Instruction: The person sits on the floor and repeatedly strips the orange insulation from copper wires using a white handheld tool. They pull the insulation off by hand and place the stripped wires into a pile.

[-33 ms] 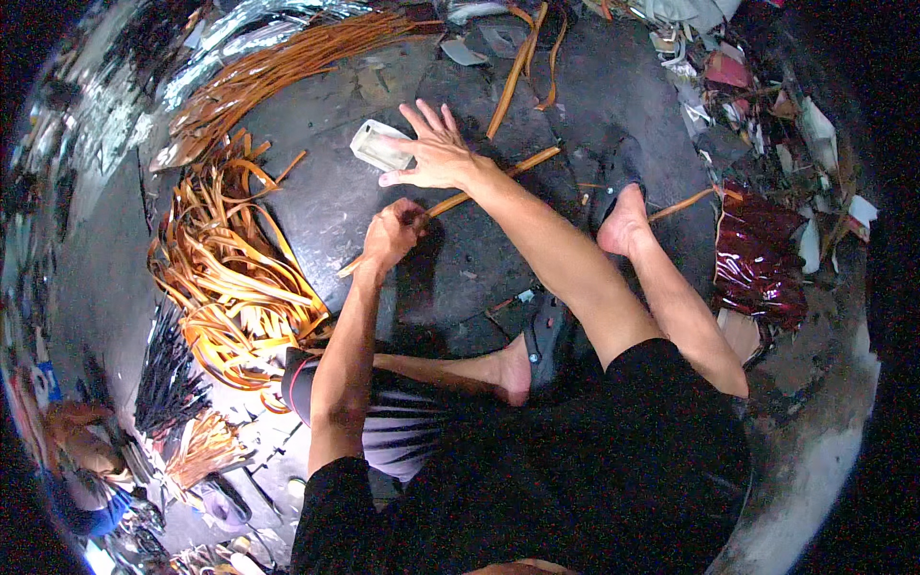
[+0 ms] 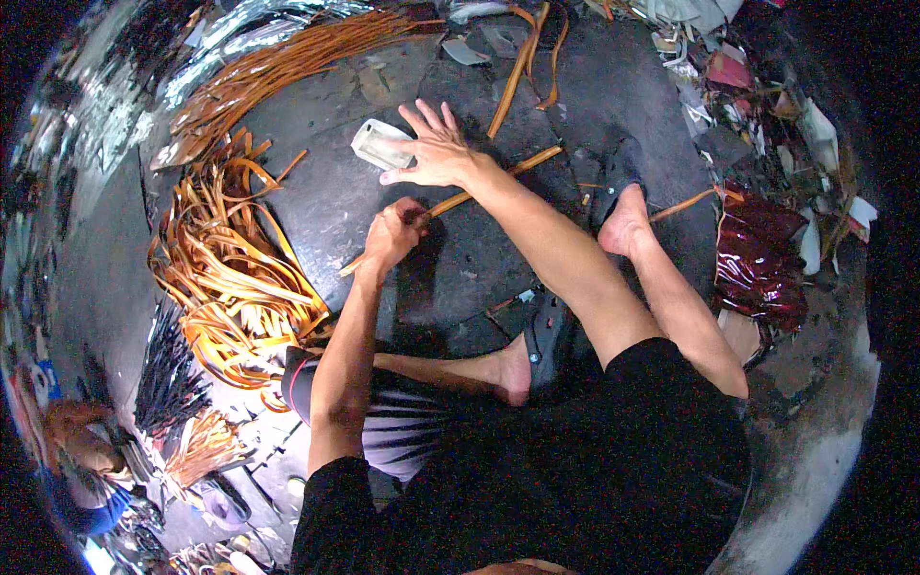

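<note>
My left hand point(image 2: 395, 234) is closed around a narrow orange-brown strip point(image 2: 450, 203). One end of the strip sticks out below the wrist, and the rest slants up to the right, passing under my right forearm. My right hand point(image 2: 433, 153) is open, palm down, fingers and thumb spread. Beneath its thumb side is a small whitish, translucent rectangular object point(image 2: 377, 145) like a shallow case, partly covered by the fingers. Whether the hand touches it, I cannot tell. A dark, smooth floor surface point(image 2: 316, 211) lies under both hands.
A tangled heap of orange strips point(image 2: 230, 259) lies left of my left hand. Long brown strips point(image 2: 287, 67) form a bundle at the far left. Loose strips point(image 2: 522, 72) lie beyond my right hand. Folded dark-red glossy material point(image 2: 759, 254) and mixed scraps point(image 2: 733, 105) line the right side.
</note>
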### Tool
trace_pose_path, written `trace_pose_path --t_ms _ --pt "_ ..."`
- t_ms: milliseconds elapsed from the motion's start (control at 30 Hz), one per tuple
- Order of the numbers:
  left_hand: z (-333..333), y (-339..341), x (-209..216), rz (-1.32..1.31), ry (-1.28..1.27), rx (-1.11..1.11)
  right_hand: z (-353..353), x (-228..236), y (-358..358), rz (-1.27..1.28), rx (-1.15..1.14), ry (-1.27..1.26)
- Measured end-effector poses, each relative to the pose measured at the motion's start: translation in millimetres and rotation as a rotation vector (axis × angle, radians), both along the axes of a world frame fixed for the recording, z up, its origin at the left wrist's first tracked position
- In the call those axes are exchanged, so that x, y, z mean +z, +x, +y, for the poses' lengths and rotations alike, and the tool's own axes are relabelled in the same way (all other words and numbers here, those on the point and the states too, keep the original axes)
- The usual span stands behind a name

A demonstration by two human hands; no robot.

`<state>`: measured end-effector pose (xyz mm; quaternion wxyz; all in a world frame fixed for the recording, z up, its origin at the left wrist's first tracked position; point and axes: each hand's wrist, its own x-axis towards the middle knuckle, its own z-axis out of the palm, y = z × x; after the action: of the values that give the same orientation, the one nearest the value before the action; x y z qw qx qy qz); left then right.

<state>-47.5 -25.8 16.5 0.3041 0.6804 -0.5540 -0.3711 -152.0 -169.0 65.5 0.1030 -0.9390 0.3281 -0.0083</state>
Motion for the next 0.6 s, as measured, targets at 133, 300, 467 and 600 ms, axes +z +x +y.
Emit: trace_pose_path --t_ms 133,300,467,600 --pt "-5.0 -1.9 -5.1 0.027 -0.031 -0.022 -2.7 7.0 -4.5 -0.142 0.085 -0.067" --pt "-28.6 -9.0 -10.2 0.002 -0.053 -0.029 1.8 4.3 -36.5 -0.617 -0.039 -0.033" --pt "-41.7 -18.8 -6.1 -0.079 0.009 -0.036 24.8 -12.6 -165.1 -0.899 -0.608 0.642" --pt "-41.4 -7.5 -7.1 0.005 0.019 -0.096 50.5 -7.0 -186.3 -0.662 -0.733 0.932"
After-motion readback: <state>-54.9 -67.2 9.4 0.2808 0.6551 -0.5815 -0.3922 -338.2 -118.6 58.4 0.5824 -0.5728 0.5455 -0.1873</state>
